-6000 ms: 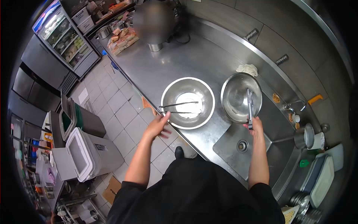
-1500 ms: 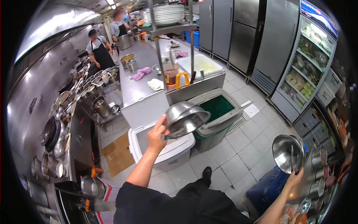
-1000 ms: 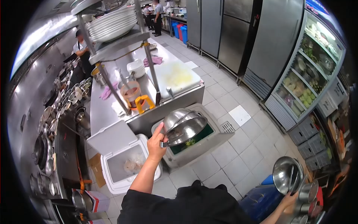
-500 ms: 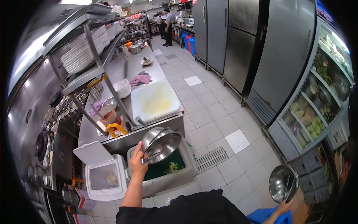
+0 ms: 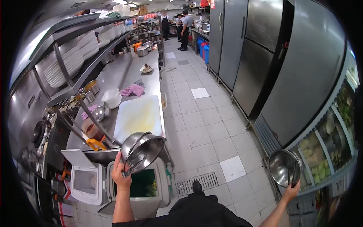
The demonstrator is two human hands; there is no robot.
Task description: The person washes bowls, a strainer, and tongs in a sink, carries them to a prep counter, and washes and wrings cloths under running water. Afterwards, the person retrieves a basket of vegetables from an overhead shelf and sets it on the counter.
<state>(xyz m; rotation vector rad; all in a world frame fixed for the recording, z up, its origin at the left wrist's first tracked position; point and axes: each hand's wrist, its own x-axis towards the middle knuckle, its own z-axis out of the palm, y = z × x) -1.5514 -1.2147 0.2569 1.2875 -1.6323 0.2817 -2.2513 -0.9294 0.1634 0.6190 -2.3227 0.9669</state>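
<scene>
My left hand (image 5: pixel 121 174) grips the rim of stacked metal bowls (image 5: pixel 145 154), which are tilted on their side above an open grey bin (image 5: pixel 163 187). Bits of green and yellow scraps (image 5: pixel 151 188) show inside the bin. At the right, my right hand (image 5: pixel 291 192) is closed on the edge of another metal bowl (image 5: pixel 278 168). A long, thin utensil that looks like tongs (image 5: pixel 293 168) lies in that bowl; whether my fingers also pin it is unclear.
A white cutting board (image 5: pixel 138 115) lies on the steel counter (image 5: pixel 109 75) at the left. Next to the grey bin stands a smaller white bin (image 5: pixel 99 185) with its lid raised. Tall refrigerators (image 5: pixel 306 75) line the right. Several people (image 5: pixel 185 30) stand far ahead in the aisle.
My view has turned and moved forward along the aisle. Both hands still hold their bowls; the right bowl has come up higher in view, and a foot now shows near the drain.
</scene>
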